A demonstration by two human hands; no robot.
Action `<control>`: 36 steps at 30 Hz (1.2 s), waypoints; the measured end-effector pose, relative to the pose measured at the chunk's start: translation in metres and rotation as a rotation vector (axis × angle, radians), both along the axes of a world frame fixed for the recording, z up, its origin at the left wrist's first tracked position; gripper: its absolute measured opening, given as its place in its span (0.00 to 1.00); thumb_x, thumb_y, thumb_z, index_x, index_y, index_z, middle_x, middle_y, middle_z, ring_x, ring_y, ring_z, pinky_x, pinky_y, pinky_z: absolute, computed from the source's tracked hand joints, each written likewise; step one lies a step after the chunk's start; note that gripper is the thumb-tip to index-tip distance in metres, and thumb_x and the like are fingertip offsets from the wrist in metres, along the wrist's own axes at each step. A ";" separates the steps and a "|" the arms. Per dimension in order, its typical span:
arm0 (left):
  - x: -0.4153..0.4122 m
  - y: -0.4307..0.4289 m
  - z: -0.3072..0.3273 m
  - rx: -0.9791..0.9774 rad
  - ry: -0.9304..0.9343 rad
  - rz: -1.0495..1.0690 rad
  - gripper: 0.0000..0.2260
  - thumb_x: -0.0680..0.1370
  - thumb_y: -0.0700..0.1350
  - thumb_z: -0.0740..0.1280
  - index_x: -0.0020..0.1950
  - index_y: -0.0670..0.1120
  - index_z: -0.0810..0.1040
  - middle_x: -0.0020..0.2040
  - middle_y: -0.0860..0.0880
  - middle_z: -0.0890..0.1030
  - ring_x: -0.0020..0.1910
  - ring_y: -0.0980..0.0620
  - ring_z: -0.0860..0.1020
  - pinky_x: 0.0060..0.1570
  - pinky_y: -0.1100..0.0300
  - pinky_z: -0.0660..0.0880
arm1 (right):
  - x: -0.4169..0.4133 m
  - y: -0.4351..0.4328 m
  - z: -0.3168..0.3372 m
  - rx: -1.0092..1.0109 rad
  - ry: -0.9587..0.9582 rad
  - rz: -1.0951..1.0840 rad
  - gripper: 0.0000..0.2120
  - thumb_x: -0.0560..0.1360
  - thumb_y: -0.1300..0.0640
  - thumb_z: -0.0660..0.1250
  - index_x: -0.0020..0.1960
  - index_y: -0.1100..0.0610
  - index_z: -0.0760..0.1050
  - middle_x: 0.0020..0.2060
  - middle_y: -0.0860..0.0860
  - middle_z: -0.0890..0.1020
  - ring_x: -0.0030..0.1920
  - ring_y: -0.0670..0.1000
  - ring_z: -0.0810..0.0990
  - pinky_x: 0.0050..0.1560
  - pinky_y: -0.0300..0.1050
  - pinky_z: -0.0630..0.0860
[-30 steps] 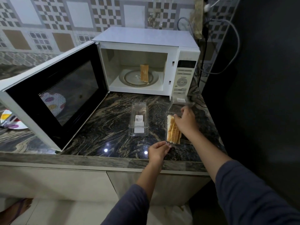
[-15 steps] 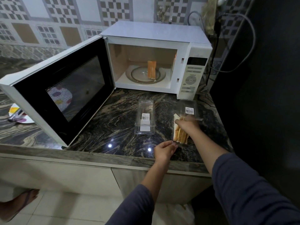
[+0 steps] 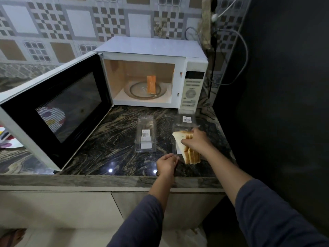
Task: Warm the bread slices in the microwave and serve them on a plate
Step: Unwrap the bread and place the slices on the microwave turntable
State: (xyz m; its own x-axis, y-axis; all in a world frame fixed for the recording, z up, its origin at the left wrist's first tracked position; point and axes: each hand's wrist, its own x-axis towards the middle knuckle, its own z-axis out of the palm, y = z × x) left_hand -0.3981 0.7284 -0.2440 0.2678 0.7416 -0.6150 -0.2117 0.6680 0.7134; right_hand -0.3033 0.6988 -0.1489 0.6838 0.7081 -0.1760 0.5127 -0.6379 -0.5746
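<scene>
— Far left on the counter, what have you got?

— At the edge, part of a spotted plate, half hidden by the microwave door, which is swung wide open toward you. One plate, as far as the view shows.

— And inside the microwave?

— One piece of bread standing upright on the glass turntable, its long axis vertical. Whether it is a single slice or two pressed together, you cannot tell.

— What lies in front of the oven?

— Two clear plastic containers. The left container sits alone with its long axis running away from you, white labels on it. The right container is open, a barcode label on its far part.

— Your left hand?

— Its fingers are curled together near the front edge of the counter, just beside the near corner of the right container; whether they pinch the plastic, you cannot tell.

— And your right hand?

— It is clamped over a stack of bread slices, four or so, standing on edge side by side over the right container. Their long axis runs from near you toward the microwave, and the far end is tipped up.
</scene>
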 end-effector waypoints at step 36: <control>-0.132 0.102 -0.016 1.195 1.190 -0.618 0.22 0.82 0.47 0.50 0.75 0.42 0.58 0.76 0.45 0.57 0.76 0.49 0.53 0.73 0.59 0.50 | -0.003 0.055 0.060 0.223 -0.095 -0.145 0.26 0.71 0.50 0.67 0.65 0.58 0.66 0.59 0.57 0.75 0.56 0.60 0.76 0.45 0.44 0.70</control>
